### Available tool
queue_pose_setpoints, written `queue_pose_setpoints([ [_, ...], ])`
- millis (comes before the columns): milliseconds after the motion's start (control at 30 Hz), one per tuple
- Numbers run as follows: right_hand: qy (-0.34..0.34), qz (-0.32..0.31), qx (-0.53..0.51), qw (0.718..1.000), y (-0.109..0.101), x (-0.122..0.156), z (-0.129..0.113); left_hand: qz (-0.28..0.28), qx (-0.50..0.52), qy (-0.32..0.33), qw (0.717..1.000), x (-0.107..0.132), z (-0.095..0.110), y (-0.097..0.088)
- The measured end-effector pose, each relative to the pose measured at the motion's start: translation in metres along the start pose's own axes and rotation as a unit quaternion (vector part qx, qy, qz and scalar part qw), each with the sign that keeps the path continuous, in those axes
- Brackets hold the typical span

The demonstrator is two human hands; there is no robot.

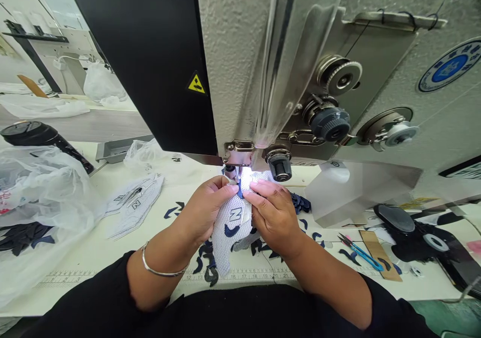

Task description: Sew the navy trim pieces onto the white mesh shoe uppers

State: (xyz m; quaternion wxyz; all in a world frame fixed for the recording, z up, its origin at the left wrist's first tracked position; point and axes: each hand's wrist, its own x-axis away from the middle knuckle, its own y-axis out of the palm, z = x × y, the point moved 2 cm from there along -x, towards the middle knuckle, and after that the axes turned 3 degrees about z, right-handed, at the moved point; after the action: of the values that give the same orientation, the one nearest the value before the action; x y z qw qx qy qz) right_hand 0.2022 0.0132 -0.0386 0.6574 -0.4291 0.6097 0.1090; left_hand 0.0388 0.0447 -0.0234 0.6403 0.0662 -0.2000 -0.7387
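Okay, spare panels [141, 200] lie left of the sewing machine [235, 42]; beneath it, your left hand [203, 210] has its grip pinched on the white mesh panel [222, 252] beside a navy patch [240, 193]; your right hand [277, 213] lies on top, any pinch hidden. Looks like stitching; next calls for steady guiding.

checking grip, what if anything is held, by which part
Left hand holds the white mesh shoe upper by its edge beyond the N logo; right hand rests on it.
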Motion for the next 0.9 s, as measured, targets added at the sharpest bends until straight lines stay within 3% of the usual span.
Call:
queue_pose_setpoints([
  [533,0.012,-0.038,0.011,0.999,0.0,-0.007,0.005,0.016,-0.014,0.005,1.0,-0.002,0.001,-0.004],
  [900,0.014,-0.063,0.009,0.998,0.003,-0.011,0.012,-0.082,0.004,-0.058,0.995,0.013,-0.004,-0.01],
])
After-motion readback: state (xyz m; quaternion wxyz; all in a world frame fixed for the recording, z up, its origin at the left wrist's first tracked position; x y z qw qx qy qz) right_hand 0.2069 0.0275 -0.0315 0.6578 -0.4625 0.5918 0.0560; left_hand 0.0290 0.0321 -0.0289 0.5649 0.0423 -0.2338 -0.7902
